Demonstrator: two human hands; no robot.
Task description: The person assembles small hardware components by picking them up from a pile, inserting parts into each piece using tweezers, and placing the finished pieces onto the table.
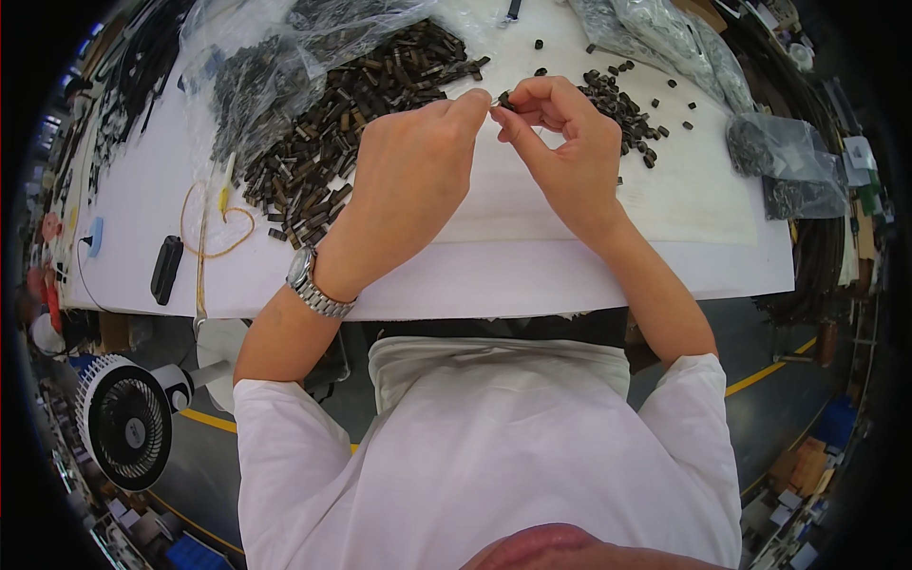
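Both my hands meet over the white table, fingertips almost touching. My right hand (578, 157) pinches a small dark piece (505, 99) between thumb and forefinger, its other fingers curled. Closed beside it, my left hand (418, 185) shows its back; its fingertips reach the near side of the piece, and what they grip is hidden. A large heap of short dark brown pieces (294, 161) spreads left of and behind my left hand. Smaller dark pieces (608, 100) lie loosely scattered behind and right of my right hand.
Clear plastic bags (328, 24) cover part of the heap; more bags (793, 166) lie at the right edge. A black oblong object (166, 270), a yellow-handled tool (226, 185) and a cord loop (249, 217) lie at left. A fan (133, 423) stands below the table's left front.
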